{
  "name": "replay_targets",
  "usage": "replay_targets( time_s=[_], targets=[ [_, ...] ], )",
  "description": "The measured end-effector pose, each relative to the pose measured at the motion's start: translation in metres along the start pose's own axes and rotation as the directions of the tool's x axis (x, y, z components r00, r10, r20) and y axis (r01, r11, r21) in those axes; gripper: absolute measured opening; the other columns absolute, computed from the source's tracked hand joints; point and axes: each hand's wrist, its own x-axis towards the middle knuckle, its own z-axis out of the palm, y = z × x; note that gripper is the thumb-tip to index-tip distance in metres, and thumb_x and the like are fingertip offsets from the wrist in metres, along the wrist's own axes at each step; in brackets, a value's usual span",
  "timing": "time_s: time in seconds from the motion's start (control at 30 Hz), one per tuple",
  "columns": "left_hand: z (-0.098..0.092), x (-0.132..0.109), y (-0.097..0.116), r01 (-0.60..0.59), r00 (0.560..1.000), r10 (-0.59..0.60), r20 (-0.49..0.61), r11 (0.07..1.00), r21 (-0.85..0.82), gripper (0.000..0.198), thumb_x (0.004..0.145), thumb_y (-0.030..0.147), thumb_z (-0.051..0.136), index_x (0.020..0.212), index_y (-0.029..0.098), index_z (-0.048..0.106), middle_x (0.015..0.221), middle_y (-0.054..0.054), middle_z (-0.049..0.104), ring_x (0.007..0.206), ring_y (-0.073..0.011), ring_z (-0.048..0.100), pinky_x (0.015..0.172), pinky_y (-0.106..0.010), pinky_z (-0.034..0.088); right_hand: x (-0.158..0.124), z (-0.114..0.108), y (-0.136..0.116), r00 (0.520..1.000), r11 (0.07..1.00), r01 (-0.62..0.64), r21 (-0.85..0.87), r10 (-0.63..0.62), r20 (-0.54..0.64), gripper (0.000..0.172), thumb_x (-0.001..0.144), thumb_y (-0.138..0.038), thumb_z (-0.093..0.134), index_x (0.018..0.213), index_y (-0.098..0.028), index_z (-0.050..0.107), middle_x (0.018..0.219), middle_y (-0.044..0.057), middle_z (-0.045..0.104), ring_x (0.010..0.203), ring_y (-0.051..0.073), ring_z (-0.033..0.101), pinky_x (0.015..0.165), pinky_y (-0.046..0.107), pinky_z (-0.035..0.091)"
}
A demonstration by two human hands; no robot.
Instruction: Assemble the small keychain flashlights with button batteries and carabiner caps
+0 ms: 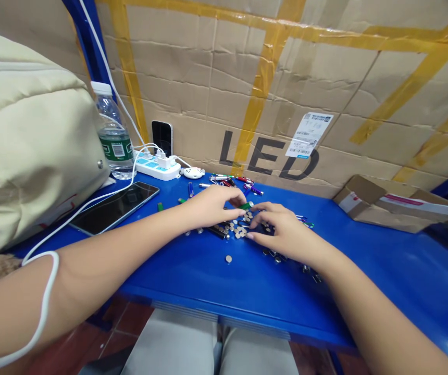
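While the left hand (218, 204) pinches a green tube (247, 205), the right hand (281, 229), grip unclear, seemingly picks discs (240, 235) behind the surface's front edge (224, 307); next moves need delicacy.

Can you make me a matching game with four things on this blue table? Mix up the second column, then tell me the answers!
Things:
1. Green cylinder
2. Single small round disc
3. Plastic bottle
4. Power strip

Clues:
A. White, with plugs in it
B. Lying apart from the cluster of discs, nearer the table's front edge
C. At the fingertips of the left hand
D. Standing beside the beige bag

Pairs: 1-C, 2-B, 3-D, 4-A
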Motion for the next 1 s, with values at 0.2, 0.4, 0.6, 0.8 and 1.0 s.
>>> replay_targets(
  time_s=[0.2,0.4,0.6,0.8,1.0],
  targets=[
    [0.000,0.000,0.000,-0.004,1.000,0.004,0.014,1.000,0.007,0.017,0.080,0.023,0.062,0.096,0.016,0.064,0.095,-0.004,0.070,0.089,-0.0149,0.064,0.081,-0.028,0.049,0.004,0.011,-0.001,0.997,0.999,0.039,-0.032,-0.037,0.069,0.007,0.077,-0.027,0.063,0.078,-0.023,0.068,0.113,0.008,0.061,0.109,0.025,0.055,0.096,0.050,0.040],
    [0.002,0.000,-0.002,0.001,1.000,-0.001,0.024,1.000,-0.010,0.016,0.080,0.023,0.063,0.094,0.016,0.064,0.092,-0.004,0.070,0.087,-0.0152,0.064,0.081,-0.028,0.048,0.004,-0.004,-0.001,0.978,0.995,0.077,0.056,-0.064,-0.201,0.007,0.080,-0.027,0.061,0.081,-0.022,0.065,0.115,0.009,0.061,0.109,0.025,0.057,0.096,0.046,0.043],
    [0.004,-0.002,0.004,-0.011,0.999,0.014,0.052,0.998,-0.058,0.015,0.081,0.024,0.062,0.093,0.016,0.065,0.091,-0.003,0.070,0.085,-0.0149,0.064,0.078,-0.026,0.048,0.003,-0.013,-0.006,0.911,0.982,0.169,0.088,-0.121,-0.394,0.007,0.082,-0.029,0.062,0.085,-0.023,0.064,0.111,0.008,0.062,0.109,0.024,0.058,0.094,0.043,0.046],
    [0.005,-0.002,0.008,0.008,0.996,0.000,0.087,0.996,-0.094,0.013,0.081,0.021,0.062,0.092,0.015,0.065,0.090,-0.003,0.070,0.084,-0.0141,0.064,0.077,-0.025,0.047,0.004,-0.007,-0.003,0.929,0.974,0.200,0.111,-0.152,-0.339,0.009,0.082,-0.029,0.063,0.087,-0.023,0.065,0.107,0.007,0.064,0.105,0.022,0.059,0.091,0.040,0.048],
    [0.003,-0.001,0.005,0.037,0.998,-0.031,0.058,0.994,-0.106,0.015,0.080,0.023,0.063,0.093,0.015,0.064,0.090,-0.003,0.071,0.085,-0.0141,0.065,0.079,-0.026,0.048,0.004,-0.014,0.001,0.930,0.982,0.181,0.052,-0.153,-0.333,0.014,0.082,-0.032,0.063,0.091,-0.022,0.065,0.106,0.007,0.065,0.104,0.022,0.060,0.092,0.039,0.047]
  ],
)
